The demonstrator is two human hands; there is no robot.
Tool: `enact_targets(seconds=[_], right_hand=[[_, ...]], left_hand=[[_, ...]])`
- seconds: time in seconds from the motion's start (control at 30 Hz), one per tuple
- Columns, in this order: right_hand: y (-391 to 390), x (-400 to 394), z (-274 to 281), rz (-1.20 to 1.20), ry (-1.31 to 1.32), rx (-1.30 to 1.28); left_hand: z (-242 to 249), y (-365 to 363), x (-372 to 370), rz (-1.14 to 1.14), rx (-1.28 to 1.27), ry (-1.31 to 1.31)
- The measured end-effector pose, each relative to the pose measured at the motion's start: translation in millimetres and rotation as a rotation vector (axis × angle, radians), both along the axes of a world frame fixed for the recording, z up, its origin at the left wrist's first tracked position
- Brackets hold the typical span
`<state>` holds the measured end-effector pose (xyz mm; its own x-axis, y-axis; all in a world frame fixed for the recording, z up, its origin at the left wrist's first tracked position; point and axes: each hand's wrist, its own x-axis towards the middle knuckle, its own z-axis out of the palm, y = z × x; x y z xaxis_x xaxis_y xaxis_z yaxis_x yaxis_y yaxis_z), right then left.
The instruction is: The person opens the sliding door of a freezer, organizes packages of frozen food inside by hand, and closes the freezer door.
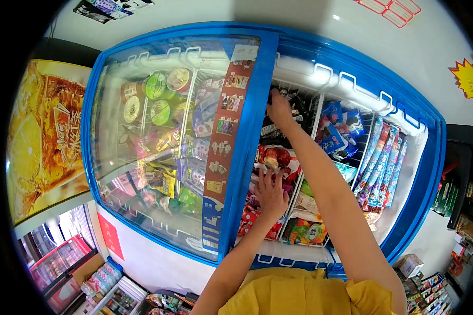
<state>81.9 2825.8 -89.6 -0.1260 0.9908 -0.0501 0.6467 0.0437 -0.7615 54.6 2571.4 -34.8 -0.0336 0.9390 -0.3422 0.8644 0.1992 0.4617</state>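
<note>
My right hand (279,109) covers the dark packets (278,137) at upper centre; its grip is indeterminate. The sliding glass lid (163,136) blurs products beneath. My shoulders are cut off at the bottom edge.

Glossy plastic wrappers (278,157), white coated-wire baskets (299,194), smooth glass lid (163,131), shiny blue plastic freezer frame (247,147).

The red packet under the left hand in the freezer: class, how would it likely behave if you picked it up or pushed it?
The red packet looks like thin glossy film, so it would probably crinkle and feel slippery. It lies loose on other wrapped packets in its wire basket, so a push from the left hand would likely slide it. It seems light for its size.
</note>
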Motion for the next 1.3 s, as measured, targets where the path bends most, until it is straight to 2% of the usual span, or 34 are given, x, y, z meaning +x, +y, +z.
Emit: enact_targets(seconds=[0.07, 0.17, 0.27, 0.37, 0.4, 0.53, 0.63, 0.67, 0.77, 0.8, 0.9, 1.0, 1.07, 1.23, 1.3], right_hand=[[10.0, 11.5, -20.4, 0.144, -0.093, 0.164], [7.2, 35.1, 25.1, 0.098, 0.062, -0.016], [-5.0, 71.2, 34.7, 0.041, 0.584, -0.097], [-21.2, 93.0, 79.8, -0.020, 1.267, -0.298], [-24.2, 99.6, 90.0, 0.002, 1.385, -0.313], [-32.5, 108.3, 80.3, -0.122, 1.552, -0.341], [-40.4, 98.0, 55.4, -0.435, 1.350, -0.428], [-44.9, 94.3, 49.5, -0.519, 0.794, -0.426], [-68.3, 81.1, 71.3, -0.198, -0.302, 0.304], [-68.3, 77.1, 82.4, -0.130, -0.464, 0.295], [-60.1, 66.2, 79.1, 0.337, -0.343, 0.383], [-74.3, 52.8, 52.1, 0.718, -0.658, 0.210], [-72.4, 52.2, 19.7, 0.654, -0.690, 0.282], [-72.3, 37.3, 19.4, 0.563, -0.822, 0.263], [-71.0, 36.7, 27.1, 0.605, -0.797, 0.193]], left_hand=[[-2.8, 0.8, 0.0, 0.006, 0.026, -0.026], [-4.1, 3.6, 1.5, 0.017, -0.030, -0.015], [-6.4, 5.3, 3.0, 0.011, -0.018, 0.011], [-9.8, 5.9, 3.9, 0.020, -0.023, 0.001], [-7.6, 7.1, 4.0, 0.025, -0.030, -0.007], [-0.1, 11.0, 2.1, 0.016, -0.065, -0.025], [1.9, 10.9, 1.6, 0.011, -0.074, -0.034], [2.6, 11.2, 1.1, 0.009, -0.083, -0.038], [1.3, 10.6, -2.8, -0.010, -0.071, -0.045], [-1.3, 8.0, -3.8, -0.020, -0.065, -0.047], [-10.2, 1.2, -3.1, -0.046, 0.019, -0.003], [-4.5, 2.8, 0.7, -0.050, -0.007, 0.039], [4.5, 9.3, -0.5, -0.085, -0.074, 0.070], [1.4, 12.5, -1.5, -0.081, -0.050, 0.069], [5.8, 10.5, -2.7, -0.094, -0.050, 0.071]])
